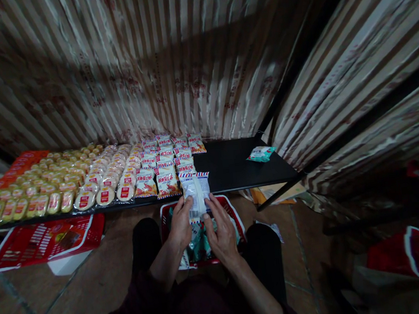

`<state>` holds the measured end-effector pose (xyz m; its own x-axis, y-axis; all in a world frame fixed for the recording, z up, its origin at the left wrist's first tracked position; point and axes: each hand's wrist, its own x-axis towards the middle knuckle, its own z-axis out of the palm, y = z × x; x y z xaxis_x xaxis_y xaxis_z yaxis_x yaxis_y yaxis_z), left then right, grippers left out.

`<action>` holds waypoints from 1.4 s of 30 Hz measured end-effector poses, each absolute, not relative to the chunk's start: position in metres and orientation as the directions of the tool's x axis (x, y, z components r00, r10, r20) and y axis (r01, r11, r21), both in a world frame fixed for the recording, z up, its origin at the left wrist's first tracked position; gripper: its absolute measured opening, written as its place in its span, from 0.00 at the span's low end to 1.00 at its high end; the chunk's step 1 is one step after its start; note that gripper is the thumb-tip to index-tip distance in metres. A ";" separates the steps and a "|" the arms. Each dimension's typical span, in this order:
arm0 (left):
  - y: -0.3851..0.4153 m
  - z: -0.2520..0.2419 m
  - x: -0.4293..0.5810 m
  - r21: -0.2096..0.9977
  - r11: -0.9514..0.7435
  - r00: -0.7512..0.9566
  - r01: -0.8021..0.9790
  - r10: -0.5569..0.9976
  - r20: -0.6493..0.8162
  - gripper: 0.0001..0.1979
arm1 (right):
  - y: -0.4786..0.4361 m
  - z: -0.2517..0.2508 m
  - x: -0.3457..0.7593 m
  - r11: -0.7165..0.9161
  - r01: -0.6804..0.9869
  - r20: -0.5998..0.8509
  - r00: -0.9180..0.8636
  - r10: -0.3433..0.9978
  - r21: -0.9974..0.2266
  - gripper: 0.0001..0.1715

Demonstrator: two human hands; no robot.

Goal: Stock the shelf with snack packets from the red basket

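Observation:
A snack packet (197, 194) with striped ends, its printed white back facing up, is held over the front edge of the black shelf (233, 162). My left hand (181, 223) grips its left side with the thumb on top. On its right side my right hand (221, 228) has its fingers along the edge; both hands share the hold. Rows of similar snack packets (166, 179) lie face up just beyond. Below my hands stands a red basket (238, 219) holding several green packets (197, 244), partly hidden by my hands and arms.
Wrapped round cakes (105, 195) and yellow-wrapped cakes (37, 204) fill the shelf's left part. One green packet (261, 154) lies at the right. A red basket (52, 240) sits on the floor at left. Striped curtain (145, 58) hangs behind; a black post (305, 40) rises at right.

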<state>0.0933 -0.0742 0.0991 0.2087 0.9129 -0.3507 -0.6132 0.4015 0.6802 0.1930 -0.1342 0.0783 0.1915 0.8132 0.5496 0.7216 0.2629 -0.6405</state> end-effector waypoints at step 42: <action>-0.096 0.096 0.109 0.910 0.171 0.149 -0.378 0.981 -0.123 0.22 | -0.127 0.082 0.204 -0.003 0.462 0.173 0.339 0.925 -0.887 0.33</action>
<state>0.1091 -0.0957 0.0964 0.1493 0.9812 -0.1226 -0.3783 0.1712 0.9097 0.2041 -0.1266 0.0821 0.3390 0.9247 0.1732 0.4619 -0.0032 -0.8869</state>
